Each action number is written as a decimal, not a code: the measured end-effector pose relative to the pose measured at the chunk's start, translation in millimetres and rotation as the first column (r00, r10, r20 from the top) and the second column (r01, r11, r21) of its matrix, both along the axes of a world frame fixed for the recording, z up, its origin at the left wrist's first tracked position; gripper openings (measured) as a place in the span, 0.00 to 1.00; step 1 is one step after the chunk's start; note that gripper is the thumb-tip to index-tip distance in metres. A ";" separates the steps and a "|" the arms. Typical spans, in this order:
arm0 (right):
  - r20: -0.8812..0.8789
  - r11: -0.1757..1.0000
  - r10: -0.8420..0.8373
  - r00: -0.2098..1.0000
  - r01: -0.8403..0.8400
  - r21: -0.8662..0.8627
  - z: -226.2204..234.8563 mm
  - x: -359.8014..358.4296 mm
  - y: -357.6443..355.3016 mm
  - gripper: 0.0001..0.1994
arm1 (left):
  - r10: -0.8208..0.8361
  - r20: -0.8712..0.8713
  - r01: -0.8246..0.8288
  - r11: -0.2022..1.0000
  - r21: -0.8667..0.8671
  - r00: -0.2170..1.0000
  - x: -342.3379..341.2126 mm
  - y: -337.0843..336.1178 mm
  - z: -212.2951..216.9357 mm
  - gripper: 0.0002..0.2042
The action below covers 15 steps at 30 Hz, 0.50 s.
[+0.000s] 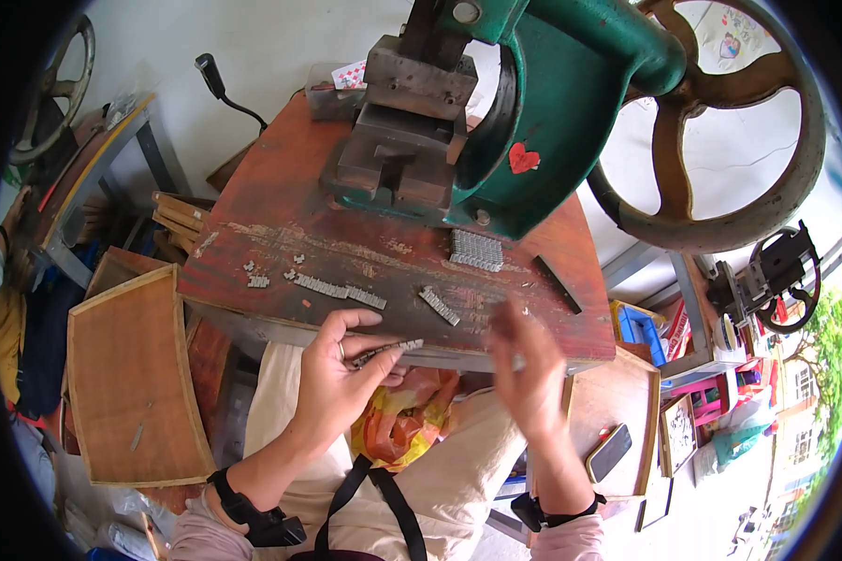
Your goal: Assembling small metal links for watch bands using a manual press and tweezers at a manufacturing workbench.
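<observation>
My left hand (326, 388) is closed, pinching a short grey segmented strip (404, 346) between thumb and fingers at the table's front edge. To its right, my right hand (529, 369) is raised by the same edge. Motion smears its fingers, so I cannot make out whether they hold anything. On the table lie a row of similar strips (320, 285), a single slanted strip (439, 306) and a block of strips packed side by side (476, 250). Several loose grey bits (257, 280) are scattered left of the row.
A green hand press (571, 103) with a big spoked wheel (674, 150) stands on the worn red-brown table (253, 206). A dark flat bar (558, 284) lies at the right. Wooden trays flank my lap, left (131, 383) and right (617, 402); the right one holds a phone (609, 454).
</observation>
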State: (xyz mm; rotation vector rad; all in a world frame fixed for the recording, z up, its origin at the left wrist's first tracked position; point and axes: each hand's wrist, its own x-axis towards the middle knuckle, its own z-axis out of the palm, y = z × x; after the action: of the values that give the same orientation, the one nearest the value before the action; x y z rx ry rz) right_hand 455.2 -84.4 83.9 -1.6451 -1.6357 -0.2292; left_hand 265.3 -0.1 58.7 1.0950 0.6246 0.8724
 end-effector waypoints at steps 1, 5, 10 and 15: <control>-0.047 0.989 -0.145 0.988 0.143 -0.049 5.3 17.2 4.1 0.20 | 0.026 -0.018 -0.026 0.999 0.037 0.999 3.3 3.6 -3.2 0.16; 0.138 0.886 -0.439 0.888 0.453 -0.095 -7.0 98.6 16.0 0.16 | 0.046 -0.119 -0.032 0.992 0.118 0.992 14.1 10.3 -11.4 0.18; 0.178 0.842 -0.442 0.879 0.475 -0.256 -19.4 121.1 20.0 0.13 | 0.089 -0.094 -0.076 0.989 0.129 0.992 22.0 5.4 -13.6 0.19; -0.227 0.900 -0.436 0.871 0.421 -0.112 3.9 85.7 12.9 0.07 | 0.131 0.007 -0.130 0.979 0.157 0.991 19.5 4.6 -24.0 0.21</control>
State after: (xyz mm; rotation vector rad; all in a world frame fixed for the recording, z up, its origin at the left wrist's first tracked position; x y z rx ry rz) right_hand 540.9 -71.5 87.7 -1.9851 -1.0857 -0.1877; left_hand 284.8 4.5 34.7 1.2069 0.6441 1.0479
